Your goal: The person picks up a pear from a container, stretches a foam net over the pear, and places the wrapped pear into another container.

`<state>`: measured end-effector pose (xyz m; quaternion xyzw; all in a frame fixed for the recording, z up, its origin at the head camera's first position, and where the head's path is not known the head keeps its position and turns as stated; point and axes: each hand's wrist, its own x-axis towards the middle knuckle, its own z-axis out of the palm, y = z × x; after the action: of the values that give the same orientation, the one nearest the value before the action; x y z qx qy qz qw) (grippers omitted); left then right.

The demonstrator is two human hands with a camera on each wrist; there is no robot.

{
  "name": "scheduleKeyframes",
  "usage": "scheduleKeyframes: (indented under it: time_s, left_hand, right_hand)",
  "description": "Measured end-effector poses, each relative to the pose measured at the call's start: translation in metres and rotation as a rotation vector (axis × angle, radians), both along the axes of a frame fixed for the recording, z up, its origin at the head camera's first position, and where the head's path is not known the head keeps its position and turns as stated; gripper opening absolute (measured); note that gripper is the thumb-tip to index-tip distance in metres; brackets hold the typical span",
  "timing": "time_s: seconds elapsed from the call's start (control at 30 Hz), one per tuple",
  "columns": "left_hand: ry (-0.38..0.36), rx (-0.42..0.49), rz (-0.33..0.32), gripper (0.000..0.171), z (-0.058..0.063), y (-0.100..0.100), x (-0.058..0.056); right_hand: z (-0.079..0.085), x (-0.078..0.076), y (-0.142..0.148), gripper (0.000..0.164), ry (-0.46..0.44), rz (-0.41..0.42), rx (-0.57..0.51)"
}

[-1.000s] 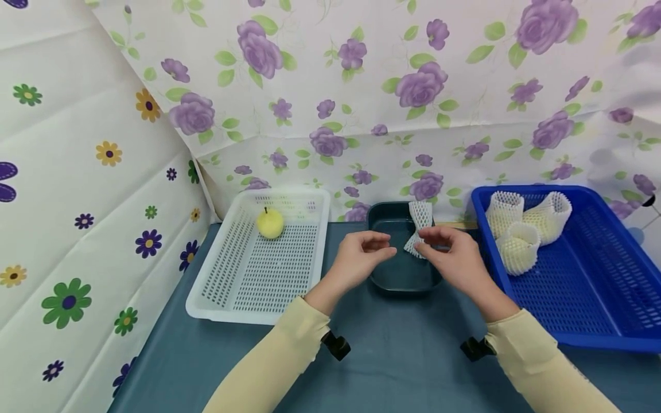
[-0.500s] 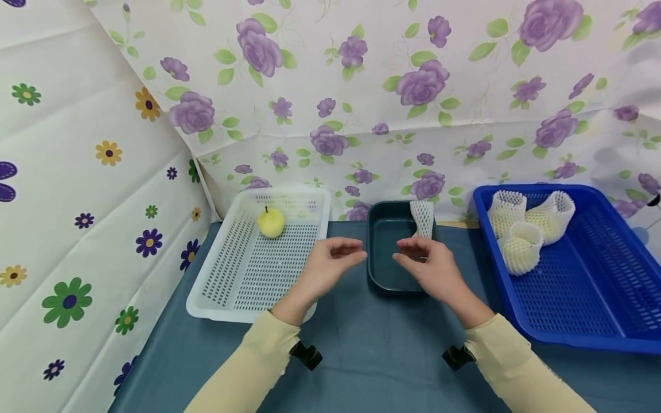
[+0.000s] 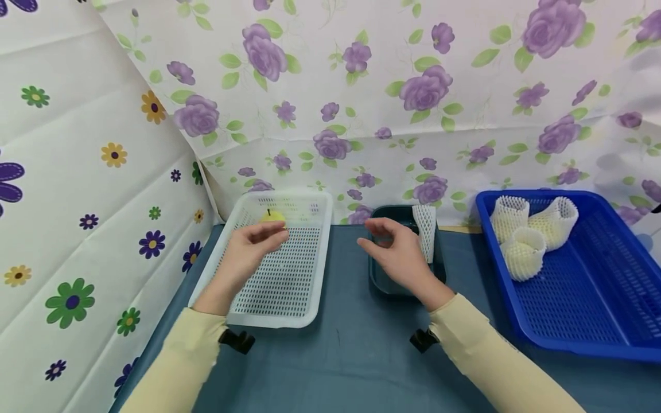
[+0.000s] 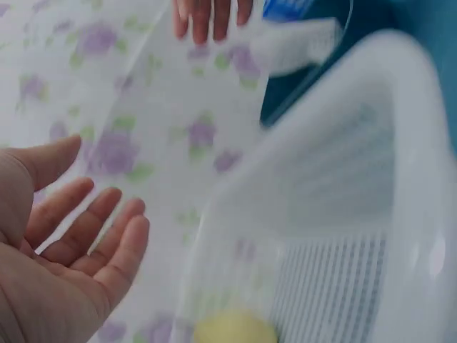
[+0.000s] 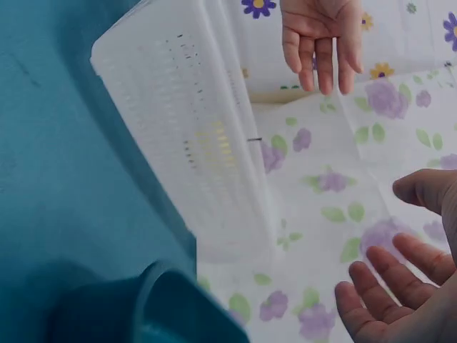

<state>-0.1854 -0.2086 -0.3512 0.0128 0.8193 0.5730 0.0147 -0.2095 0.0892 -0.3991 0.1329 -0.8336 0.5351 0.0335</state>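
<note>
My left hand [image 3: 248, 246] is over the white basket [image 3: 284, 312], its fingers loosely bent with nothing between them. Just beyond its fingertips, a round yellow fruit [image 3: 272, 215] with a dark stem lies at the basket's back, partly covered by the hand in the head view. Above the dark green box [image 3: 384, 287] hovers my right hand [image 3: 397, 252], fingers apart and holding nothing. Inside that box a white foam net sleeve [image 3: 426, 226] leans over the back rim, partly behind the hand. The left wrist view shows the fruit [image 4: 235, 330] at the bottom edge.
On the right stands a blue basket [image 3: 583, 310] with three foam-netted bundles [image 3: 523, 252] in its back left corner. A flowered sheet [image 3: 330, 115] hangs behind the containers, and another covers the left side. Blue-grey cloth [image 3: 335, 367] covers the table.
Both hands have moved left: the left from beside the dark green box to over the white basket, the right off the foam net sleeve. The sleeve now lies straighter in the box.
</note>
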Motion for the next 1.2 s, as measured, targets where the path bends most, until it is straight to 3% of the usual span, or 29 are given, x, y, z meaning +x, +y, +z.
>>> scheduleKeyframes:
  time_s: [0.27, 0.43, 0.53, 0.67, 0.9, 1.07, 1.2]
  left_hand:
    - [-0.019, -0.08, 0.139, 0.053, -0.019, -0.079, -0.016]
    - [-0.063, -0.061, 0.199, 0.057, -0.034, -0.117, -0.023]
    - [-0.111, -0.114, 0.219, 0.061, -0.042, -0.134, -0.023]
    - [-0.184, -0.192, 0.212, 0.062, -0.052, -0.151, -0.022]
    - [-0.232, -0.228, 0.151, 0.058, -0.068, -0.176, -0.021]
    - [-0.272, -0.185, 0.082, 0.057, -0.078, -0.189, -0.021]
    - [-0.307, -0.108, 0.068, 0.055, -0.082, -0.192, -0.021]
  right_hand:
    - [0.008, -0.023, -0.036, 0.046, 0.091, 0.028, 0.021]
    - [0.001, -0.041, -0.054, 0.051, 0.085, 0.063, 0.049]
    - [-0.001, -0.05, -0.063, 0.053, 0.086, 0.087, 0.057]
    - [0.0, -0.058, -0.075, 0.055, 0.089, 0.121, 0.057]
    - [0.006, -0.073, -0.1, 0.057, 0.105, 0.152, 0.117]
    - [0.011, -0.082, -0.114, 0.058, 0.062, 0.194, 0.173]
    - [0.013, -0.087, -0.122, 0.058, 0.019, 0.216, 0.221]
